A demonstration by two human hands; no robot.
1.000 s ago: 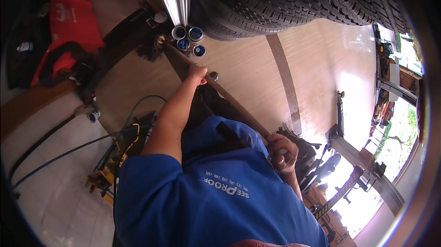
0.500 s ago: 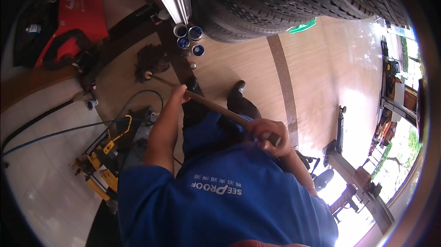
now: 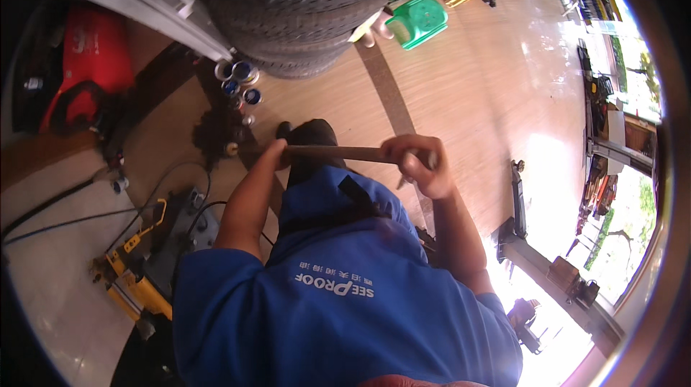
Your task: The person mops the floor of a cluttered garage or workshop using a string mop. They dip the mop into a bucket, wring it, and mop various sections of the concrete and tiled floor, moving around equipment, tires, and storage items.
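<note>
A mop with a long wooden handle (image 3: 331, 154) lies across the front of my body, almost level. My left hand (image 3: 276, 152) is closed around the handle near the mop head. Farther right, my right hand (image 3: 421, 162) grips it close to its end. The dark, shaggy mop head (image 3: 211, 135) is at the left, over the floor and blurred; I cannot tell whether it touches the floor. Beyond it stand several open cans (image 3: 236, 79) with blue insides.
Stacked tires (image 3: 309, 20) stand ahead beside a grey post (image 3: 151, 12). A green plastic stool (image 3: 419, 21) is past them. A red machine (image 3: 93, 48) is at far left, a yellow jack (image 3: 133, 279) with hoses at near left. A lift arm (image 3: 547, 286) lies right.
The mop handle has swung from slanting to nearly level, my right hand rising with it. My view has turned, bringing the green stool fully into sight, and I have stepped.
</note>
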